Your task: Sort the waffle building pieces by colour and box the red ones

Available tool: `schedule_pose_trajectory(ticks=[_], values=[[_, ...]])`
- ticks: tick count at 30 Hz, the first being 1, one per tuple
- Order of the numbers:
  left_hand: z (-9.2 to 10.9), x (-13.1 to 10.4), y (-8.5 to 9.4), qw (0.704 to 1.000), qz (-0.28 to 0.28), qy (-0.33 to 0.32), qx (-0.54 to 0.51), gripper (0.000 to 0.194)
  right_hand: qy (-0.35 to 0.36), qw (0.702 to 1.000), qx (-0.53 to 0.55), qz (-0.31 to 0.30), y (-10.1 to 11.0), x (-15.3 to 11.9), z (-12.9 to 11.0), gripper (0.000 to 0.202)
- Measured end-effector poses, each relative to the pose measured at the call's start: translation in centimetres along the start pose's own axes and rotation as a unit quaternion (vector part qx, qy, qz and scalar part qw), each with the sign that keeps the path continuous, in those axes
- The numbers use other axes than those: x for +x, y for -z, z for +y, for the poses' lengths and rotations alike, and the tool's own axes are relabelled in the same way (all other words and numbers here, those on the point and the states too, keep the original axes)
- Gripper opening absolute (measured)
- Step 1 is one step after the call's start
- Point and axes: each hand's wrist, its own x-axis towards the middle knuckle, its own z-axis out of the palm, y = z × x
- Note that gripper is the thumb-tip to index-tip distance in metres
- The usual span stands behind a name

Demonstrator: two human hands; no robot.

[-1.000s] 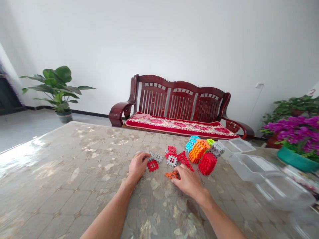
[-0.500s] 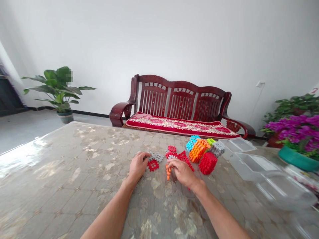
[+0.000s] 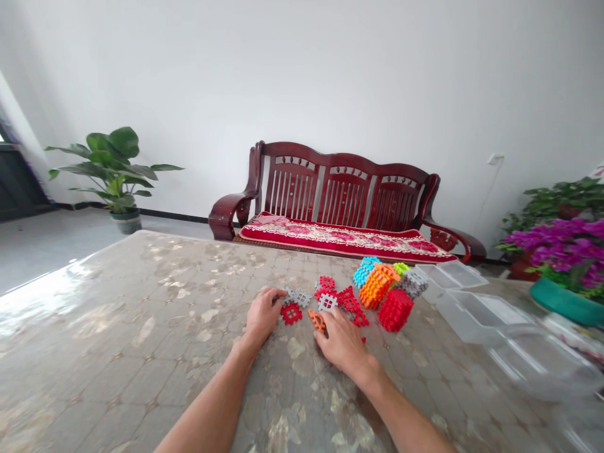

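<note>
My left hand [image 3: 265, 313] rests on the table with its fingertips closed at the left edge of a grey toothed piece [image 3: 300, 297]. A red toothed piece [image 3: 291, 313] lies just in front of that grey one. My right hand [image 3: 340, 336] is closed at the right side of an orange piece [image 3: 316, 320], its fingertips partly hidden. Right behind this hand lies another grey square piece [image 3: 327, 302], and beyond it are red pieces [image 3: 326, 284]. More red pieces [image 3: 350, 301] lie to its right.
Stacks of blue [image 3: 366, 271], orange [image 3: 376, 286], grey [image 3: 413, 283] and red pieces [image 3: 395, 309] stand at the right, with green [image 3: 401, 268] behind. Clear plastic boxes [image 3: 476, 311] lie farther right. A wooden bench [image 3: 343, 198] is beyond the table [image 3: 189, 302].
My right hand has moved slightly down, uncovering the grey square piece. The orange piece was upright below the fingers and is now tilted, at their left.
</note>
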Motion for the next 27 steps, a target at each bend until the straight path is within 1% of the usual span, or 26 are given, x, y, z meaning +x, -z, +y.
schedule_pose_trajectory(ticks=[1,3,5,8,12,15,17,19,22,25,27], values=[[0.0,0.0,0.0,1.000,0.001,0.001,0.000,0.029,0.018,1.000,-0.004,-0.009,0.2,0.0,0.1,0.027],[0.0,0.0,0.0,1.000,0.004,0.003,0.002,0.029,0.042,0.999,-0.002,-0.015,0.5,-0.1,0.5,0.030],[0.1,0.0,0.1,1.000,0.006,0.006,0.004,0.029,0.044,0.999,-0.001,-0.010,0.7,-0.3,1.0,0.035],[0.3,0.0,0.2,1.000,0.003,0.009,0.004,0.030,0.041,0.999,-0.009,-0.005,0.5,-0.5,1.5,0.034],[0.2,0.0,0.1,1.000,0.003,0.011,0.004,0.030,0.060,0.998,-0.023,-0.002,0.0,-0.4,1.8,0.033],[0.0,0.1,0.0,1.000,0.004,0.009,0.003,0.030,0.080,0.997,0.001,0.004,0.1,-0.3,1.9,0.032],[-0.1,0.1,-0.1,1.000,0.001,0.004,0.004,0.030,0.080,0.996,0.037,0.030,0.5,-0.2,2.3,0.034],[-0.2,0.2,0.0,1.000,-0.002,0.002,0.006,0.030,0.057,0.993,0.077,0.075,1.6,0.1,3.0,0.034],[-0.1,0.2,0.1,1.000,-0.006,0.002,0.009,0.030,-0.007,0.982,0.111,0.153,4.4,0.7,5.1,0.033],[0.0,0.1,0.2,1.000,-0.007,0.000,0.013,0.030,-0.071,0.971,0.077,0.216,8.1,1.7,7.9,0.035],[0.1,0.1,0.2,1.000,-0.008,-0.001,0.014,0.029,-0.106,0.966,0.043,0.230,10.5,2.4,9.8,0.039]])
